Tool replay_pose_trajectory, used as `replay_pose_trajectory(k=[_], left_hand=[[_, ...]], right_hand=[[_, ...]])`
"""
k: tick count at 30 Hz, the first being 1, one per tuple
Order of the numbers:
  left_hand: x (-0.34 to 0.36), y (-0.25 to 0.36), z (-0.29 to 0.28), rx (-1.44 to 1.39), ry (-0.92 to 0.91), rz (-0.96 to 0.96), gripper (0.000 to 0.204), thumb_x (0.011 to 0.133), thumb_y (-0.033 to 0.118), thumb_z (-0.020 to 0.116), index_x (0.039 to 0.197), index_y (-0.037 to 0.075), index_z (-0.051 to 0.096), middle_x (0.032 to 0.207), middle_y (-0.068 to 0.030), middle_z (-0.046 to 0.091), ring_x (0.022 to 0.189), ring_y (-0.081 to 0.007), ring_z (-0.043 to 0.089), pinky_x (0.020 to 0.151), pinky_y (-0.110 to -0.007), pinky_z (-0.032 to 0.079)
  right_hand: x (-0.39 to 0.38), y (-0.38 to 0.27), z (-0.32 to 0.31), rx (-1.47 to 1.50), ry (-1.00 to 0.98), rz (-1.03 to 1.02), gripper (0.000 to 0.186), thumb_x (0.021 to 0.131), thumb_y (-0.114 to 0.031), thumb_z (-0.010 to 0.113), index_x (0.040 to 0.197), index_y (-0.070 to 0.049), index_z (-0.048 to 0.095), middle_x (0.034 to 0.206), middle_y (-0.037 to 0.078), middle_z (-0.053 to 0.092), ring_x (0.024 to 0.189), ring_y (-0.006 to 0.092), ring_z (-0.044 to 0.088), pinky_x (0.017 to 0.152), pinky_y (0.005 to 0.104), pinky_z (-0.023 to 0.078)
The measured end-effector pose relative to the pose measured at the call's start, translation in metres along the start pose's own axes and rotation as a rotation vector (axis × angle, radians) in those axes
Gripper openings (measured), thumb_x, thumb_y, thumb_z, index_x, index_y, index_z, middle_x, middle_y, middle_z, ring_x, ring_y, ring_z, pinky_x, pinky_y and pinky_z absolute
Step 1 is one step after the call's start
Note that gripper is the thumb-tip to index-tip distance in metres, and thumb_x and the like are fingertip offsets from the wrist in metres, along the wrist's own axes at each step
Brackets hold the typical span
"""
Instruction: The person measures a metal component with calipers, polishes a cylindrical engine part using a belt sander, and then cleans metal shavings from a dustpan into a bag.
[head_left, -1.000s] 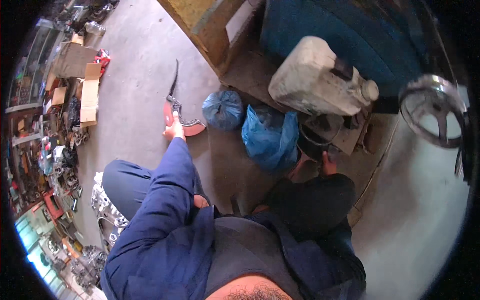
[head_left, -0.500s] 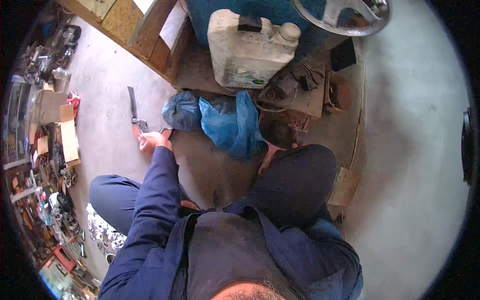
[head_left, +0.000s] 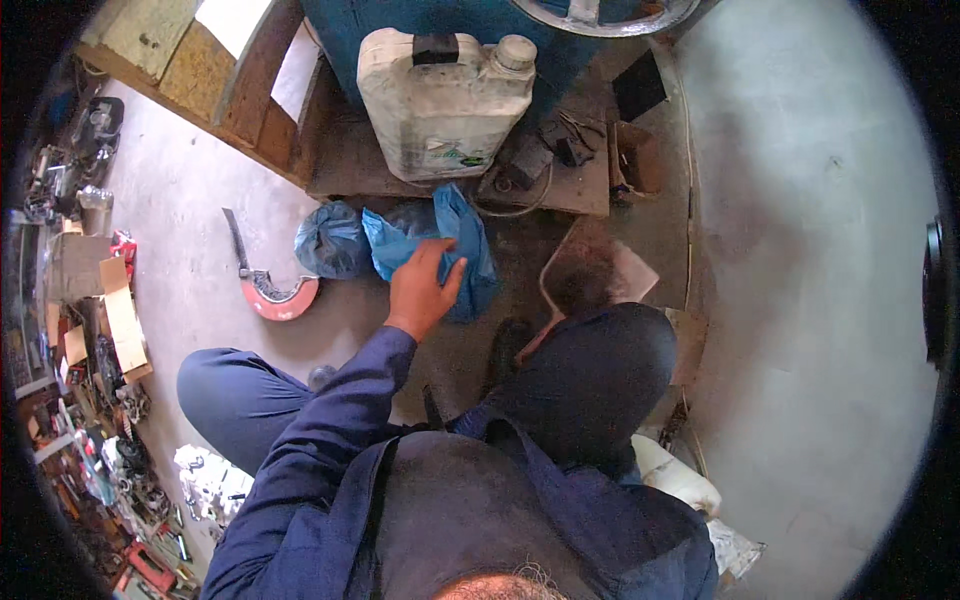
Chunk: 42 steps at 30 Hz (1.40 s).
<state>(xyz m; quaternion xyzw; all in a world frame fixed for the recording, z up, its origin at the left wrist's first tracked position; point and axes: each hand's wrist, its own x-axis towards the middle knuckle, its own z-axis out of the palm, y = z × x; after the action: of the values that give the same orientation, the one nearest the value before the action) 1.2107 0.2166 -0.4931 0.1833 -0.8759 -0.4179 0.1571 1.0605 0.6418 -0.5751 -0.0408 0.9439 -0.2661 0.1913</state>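
Observation:
My left hand [head_left: 428,290] reaches palm down over a blue plastic bag [head_left: 470,290] on the floor. Its thumb and fingers are spread against the top of the bag, and blue plastic shows between them. What is inside the bag is hidden, apart from something dark at its mouth. Just left of it sits a second, knotted blue bag [head_left: 332,240], rounded and full. Beyond that, on the floor, lies a red C-shaped tool [head_left: 283,304] with a long dark straight arm. My right hand is out of sight.
A dirty white jerrycan [head_left: 445,110] stands on a low wooden platform [head_left: 340,175] ahead. A metal handwheel [head_left: 600,18] juts out above. A reddish dustpan-like plate [head_left: 600,270] lies by my right knee. Cardboard [head_left: 120,310] and jumbled parts line the left side.
My left hand has let go of the red C-shaped tool, which now lies on the floor, and has moved right onto the blue bag. The view has shifted slightly.

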Motion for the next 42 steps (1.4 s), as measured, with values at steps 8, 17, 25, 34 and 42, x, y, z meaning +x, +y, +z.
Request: replay_pose_trajectory(k=[8,17,25,34,42], left_hand=[[0.06,0.049,-0.084,-0.108,-0.498,0.205,0.036,0.09,0.031,0.072,0.112,0.003,0.067,0.093,-0.0174,0.074,0.084,-0.0378,0.071,0.074,-0.046,0.055],[0.061,0.053,-0.114,0.177,-0.913,0.23,0.036,0.089,0.032,0.071,0.111,0.004,0.066,0.093,-0.019,0.073,0.088,-0.0397,0.07,0.077,-0.048,0.054],[0.021,0.07,-0.072,-0.395,-0.893,-0.12,0.064,0.094,0.041,0.071,0.14,0.001,0.05,0.129,-0.0186,0.065,0.109,-0.0309,0.068,0.094,-0.04,0.053],[-0.028,0.079,-0.089,-1.487,-0.734,-0.595,0.097,0.092,0.042,0.073,0.158,0.008,0.01,0.155,-0.0185,0.04,0.132,-0.0397,0.053,0.106,-0.051,0.047],[-0.04,0.039,-0.137,-1.153,-0.69,-0.832,0.031,0.091,0.018,0.074,0.113,0.0,0.061,0.08,-0.0044,0.061,0.061,-0.0147,0.058,0.054,-0.03,0.049]], right_hand=[[-0.033,-0.112,-0.112,-0.278,0.137,-0.037,0.035,0.09,-0.019,0.068,0.122,-0.005,0.064,0.105,0.023,0.071,0.099,0.0332,0.071,0.081,0.045,0.052],[-0.01,0.048,-0.096,-0.033,0.161,0.143,0.035,0.092,-0.026,0.068,0.109,0.004,0.062,0.096,0.025,0.07,0.088,0.0364,0.069,0.079,0.0441,0.052],[-0.013,-0.164,-0.14,0.365,-0.036,-0.223,0.037,0.1,-0.02,0.06,0.13,-0.001,0.048,0.101,0.011,0.068,0.082,0.0248,0.066,0.076,0.038,0.054],[-0.075,-0.323,-0.075,0.547,-0.675,0.01,0.026,0.103,-0.014,0.053,0.126,-0.005,0.045,0.101,0.008,0.063,0.07,0.0132,0.06,0.055,0.0298,0.052],[-0.101,-0.359,-0.069,0.409,-0.966,0.174,0.04,0.104,-0.018,0.055,0.134,-0.004,0.031,0.089,0.007,0.057,0.064,0.0155,0.058,0.056,0.032,0.051]])
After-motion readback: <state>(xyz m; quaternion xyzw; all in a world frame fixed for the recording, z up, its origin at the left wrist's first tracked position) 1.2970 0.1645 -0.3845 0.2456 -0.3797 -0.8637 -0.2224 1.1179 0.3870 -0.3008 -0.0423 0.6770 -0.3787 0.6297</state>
